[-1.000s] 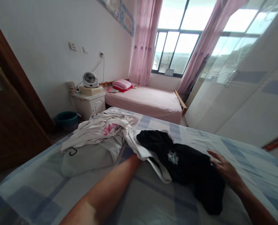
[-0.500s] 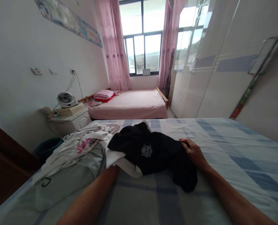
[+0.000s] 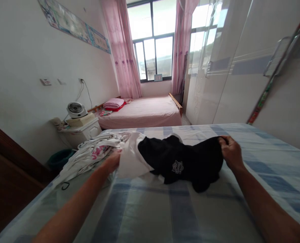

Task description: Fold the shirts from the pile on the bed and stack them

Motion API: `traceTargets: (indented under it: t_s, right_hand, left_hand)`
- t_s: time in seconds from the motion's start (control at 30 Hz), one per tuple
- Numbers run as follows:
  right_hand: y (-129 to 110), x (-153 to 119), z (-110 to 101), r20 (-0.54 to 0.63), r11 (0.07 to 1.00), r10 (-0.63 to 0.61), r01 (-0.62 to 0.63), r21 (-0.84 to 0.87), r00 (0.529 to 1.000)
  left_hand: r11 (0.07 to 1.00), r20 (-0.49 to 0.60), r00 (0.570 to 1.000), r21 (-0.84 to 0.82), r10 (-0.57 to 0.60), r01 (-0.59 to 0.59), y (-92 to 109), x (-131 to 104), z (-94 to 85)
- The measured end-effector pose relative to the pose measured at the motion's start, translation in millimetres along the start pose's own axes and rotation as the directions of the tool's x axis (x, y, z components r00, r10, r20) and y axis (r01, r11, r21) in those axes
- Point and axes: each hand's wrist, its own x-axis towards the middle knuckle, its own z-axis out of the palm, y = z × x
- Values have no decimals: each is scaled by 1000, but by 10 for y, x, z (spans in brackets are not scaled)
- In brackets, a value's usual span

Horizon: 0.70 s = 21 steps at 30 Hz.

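A black and white garment (image 3: 182, 162) with a pale printed emblem is stretched sideways just over the checked bed sheet (image 3: 150, 209). My left hand (image 3: 114, 161) is closed on the edge of its white part, and blur softens the fingers. At the garment's right end my right hand (image 3: 231, 151) pinches the black cloth between thumb and fingers. Left of the garment lies a heap of white clothes (image 3: 89, 152) with pink lettering, partly behind my left forearm. A grey-green cloth (image 3: 76, 180) with a black hook-shaped mark lies in front of the heap.
Beyond the near bed stands a pink bed (image 3: 150, 109) with folded bedding (image 3: 114, 103). A white fan (image 3: 76, 109) sits on a box on the bedside cabinet (image 3: 85, 132), above a dark bin (image 3: 60, 159). Glossy wardrobes (image 3: 231, 67) line the right side.
My left hand has come out from under the garment and moved left, drawing the white part out. My right hand has moved right and up with the black end. The garment is more stretched.
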Motion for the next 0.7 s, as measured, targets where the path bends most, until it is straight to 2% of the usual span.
traceTargets:
  t_s: [0.07, 0.13, 0.2, 0.23, 0.27, 0.33, 0.4, 0.47, 0.53, 0.57, 0.63, 0.7]
  right_hand:
    - [30, 3, -6, 75, 999, 2, 1, -43, 997]
    - [10, -13, 9, 115, 998, -5, 13, -61, 993]
    - [-90, -48, 24, 137, 1000, 14, -14, -2, 990]
    - [-177, -74, 22, 175, 995, 42, -56, 80, 984]
    - [-290, -108, 10, 239, 974, 72, -120, 191, 968]
    - [-587, -205, -49, 422, 863, 88, -281, 419, 902]
    - [-950, -335, -149, 573, 732, 19, -402, 551, 819]
    - [-1314, -469, -264, 638, 654, -73, -446, 611, 767]
    - [-1599, -558, -358, 657, 598, -124, -472, 647, 743]
    - [-1691, -567, -389, 650, 575, -124, -479, 663, 750]
    - [-1755, -494, -416, 598, 524, -70, -481, 703, 798]
    - [-1674, -292, -418, 515, 449, 60, -484, 751, 855]
  left_hand:
    - [998, 9, 998, 16, -65, 65, -64, -63, -46]
    - [998, 0, 998, 43, -55, 55, -85, -168, -10]
    - [985, 5, 994, 133, 110, -110, -36, -340, 124]
    - [952, 35, 972, 197, 233, -236, 18, -449, 224]
    - [892, 86, 929, 259, 360, -370, 90, -569, 338]
    - [773, 243, 824, 287, 512, -565, 270, -814, 588]
    - [698, 365, 730, 244, 578, -674, 454, -1020, 827]
    - [636, 395, 679, 254, 619, -729, 591, -1144, 1020]
    - [586, 380, 669, 323, 639, -743, 653, -1166, 1146]
    - [577, 375, 676, 352, 635, -737, 657, -1136, 1178]
    - [599, 355, 698, 358, 622, -716, 634, -998, 1181]
    - [671, 296, 729, 286, 617, -684, 629, -763, 1105]
